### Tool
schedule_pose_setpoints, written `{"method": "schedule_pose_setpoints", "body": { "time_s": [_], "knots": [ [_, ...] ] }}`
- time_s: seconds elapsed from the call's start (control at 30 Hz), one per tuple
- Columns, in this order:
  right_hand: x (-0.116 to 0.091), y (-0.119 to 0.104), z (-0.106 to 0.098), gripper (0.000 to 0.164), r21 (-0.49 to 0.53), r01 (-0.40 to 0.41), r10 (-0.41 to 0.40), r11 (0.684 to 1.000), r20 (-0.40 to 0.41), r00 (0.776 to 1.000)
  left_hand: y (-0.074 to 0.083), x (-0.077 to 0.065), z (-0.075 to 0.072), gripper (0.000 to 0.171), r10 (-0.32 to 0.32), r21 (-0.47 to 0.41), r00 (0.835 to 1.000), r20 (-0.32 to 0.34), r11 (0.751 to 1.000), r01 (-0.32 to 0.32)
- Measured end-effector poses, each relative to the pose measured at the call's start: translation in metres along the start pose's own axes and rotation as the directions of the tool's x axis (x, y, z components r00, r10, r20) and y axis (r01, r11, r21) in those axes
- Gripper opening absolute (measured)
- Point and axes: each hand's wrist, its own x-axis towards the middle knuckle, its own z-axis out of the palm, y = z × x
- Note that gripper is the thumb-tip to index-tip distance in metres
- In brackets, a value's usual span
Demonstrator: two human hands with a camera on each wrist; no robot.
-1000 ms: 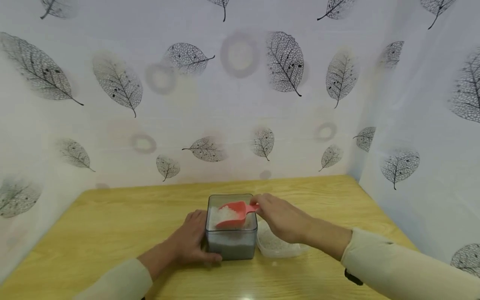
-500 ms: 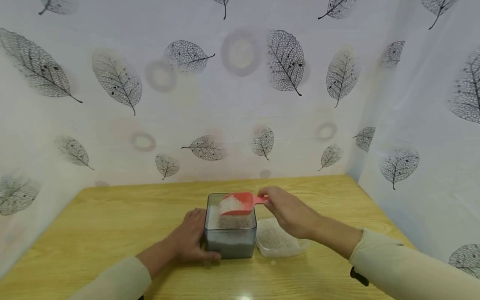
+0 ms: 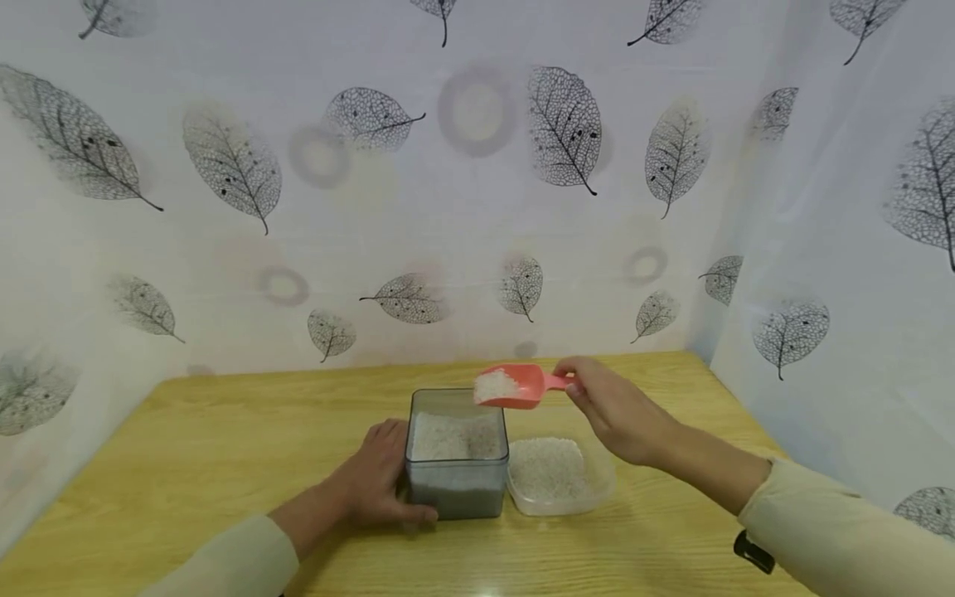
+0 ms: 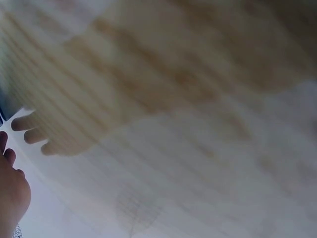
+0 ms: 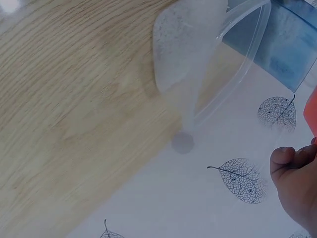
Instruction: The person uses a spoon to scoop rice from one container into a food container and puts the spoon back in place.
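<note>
In the head view my right hand pinches the short handle of a red scoop, its bowl loaded with white rice. The scoop is held level above the right rear of a clear grey square container, which holds more white rice. Against that container's left side rests my left hand, thumb extended along the lower front. The left wrist view shows only part of this hand at its edge. In the right wrist view, just a sliver of the red scoop shows.
A shallow clear plastic tub of rice stands right beside the square container. Both sit on a wood-grain table. Leaf-printed white sheeting rises behind the table and along its sides.
My right hand has lifted the loaded scoop up out of the square container and moved it right, uncovering a dip in the rice. The left hand has stayed in place.
</note>
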Motion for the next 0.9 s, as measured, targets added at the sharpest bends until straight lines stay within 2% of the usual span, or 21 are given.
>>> {"method": "schedule_pose_setpoints", "body": {
  "time_s": [0.6,0.9],
  "knots": [
    [-0.035,0.034,-0.013,0.017,-0.033,-0.087,0.087,0.996,0.0,0.996,0.001,0.0,-0.002,0.114,0.003,0.017,1.0,-0.011,1.0,-0.003],
    [-0.049,0.044,-0.006,0.012,-0.005,-0.12,0.12,0.993,0.038,0.992,0.001,-0.001,-0.002,0.115,-0.003,0.009,1.0,-0.007,1.0,0.003]
  ]
}}
